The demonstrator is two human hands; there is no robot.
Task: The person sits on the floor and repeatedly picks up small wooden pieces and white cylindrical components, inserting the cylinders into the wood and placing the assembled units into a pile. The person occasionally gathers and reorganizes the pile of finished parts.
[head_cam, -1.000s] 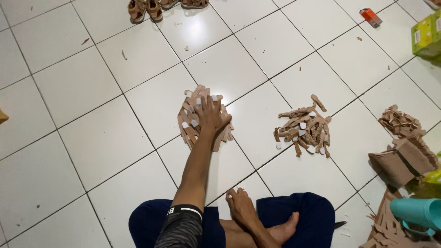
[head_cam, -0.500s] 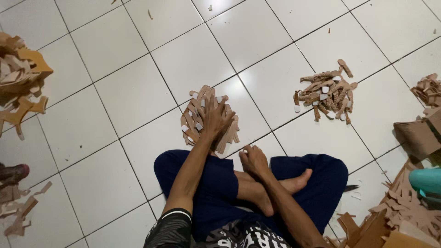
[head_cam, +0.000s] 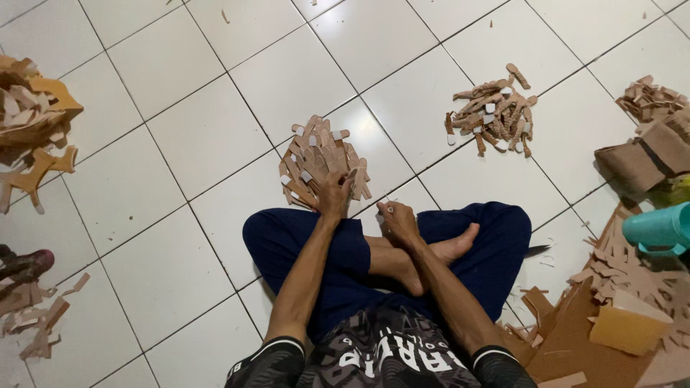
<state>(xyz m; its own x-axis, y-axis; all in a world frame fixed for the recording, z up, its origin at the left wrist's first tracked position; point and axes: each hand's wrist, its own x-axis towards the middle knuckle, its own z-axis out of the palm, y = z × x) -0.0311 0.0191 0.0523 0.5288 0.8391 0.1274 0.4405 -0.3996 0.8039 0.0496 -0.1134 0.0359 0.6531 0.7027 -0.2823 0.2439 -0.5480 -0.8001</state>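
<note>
I sit cross-legged on a white tiled floor in dark blue trousers. My left hand (head_cam: pixel 335 192) rests on the near edge of a pile of tan leather-like strips (head_cam: pixel 316 154), fingers closed around one tan strip (head_cam: pixel 353 182). My right hand (head_cam: pixel 394 220) sits in a loose fist over my crossed legs, just right of the pile. Something small and pale shows at its fingertips; I cannot tell what it is. My bare foot (head_cam: pixel 451 251) lies beside it.
A second strip pile (head_cam: pixel 494 109) lies at the upper right. Tan offcuts and folded sheets (head_cam: pixel 650 154) crowd the right edge, with a teal cylinder (head_cam: pixel 660 227) and cardboard scraps (head_cam: pixel 611 316). More cut pieces (head_cam: pixel 32 118) lie at the left.
The view has tilted down toward my lap. My left hand stays on the pile and has pulled back to its near edge. My right hand has come into view over my legs.
</note>
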